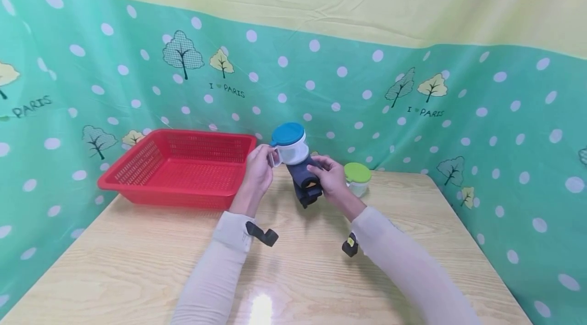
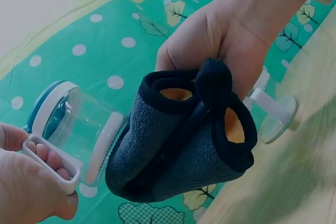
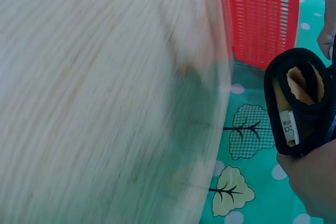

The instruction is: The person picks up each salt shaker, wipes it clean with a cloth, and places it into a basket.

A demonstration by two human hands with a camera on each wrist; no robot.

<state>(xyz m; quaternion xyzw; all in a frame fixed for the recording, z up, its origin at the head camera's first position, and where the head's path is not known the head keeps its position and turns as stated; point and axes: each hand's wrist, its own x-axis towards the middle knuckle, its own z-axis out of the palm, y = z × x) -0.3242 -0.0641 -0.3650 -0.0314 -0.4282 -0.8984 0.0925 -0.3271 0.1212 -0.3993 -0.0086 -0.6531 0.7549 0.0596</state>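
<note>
In the head view, my left hand (image 1: 259,168) grips the white handle of a clear seasoning jar (image 1: 293,153) with a blue lid. The left wrist view shows fingers passed through the handle (image 2: 73,174). My right hand (image 1: 333,178) holds a dark blue rolled cloth piece (image 1: 303,173) with black edging and an orange lining. The jar's white base meets the side of this roll, which is held up over the table. A white label (image 3: 289,128) shows inside the roll in the right wrist view. Close behind the right hand stands a second jar (image 1: 357,173) with a green lid.
A red slotted plastic basket (image 1: 174,191) sits at the back left of the wooden table (image 1: 293,264). A green and yellow patterned curtain (image 1: 321,75) hangs behind and along the sides. Both sleeves carry black wrist mounts (image 1: 262,234).
</note>
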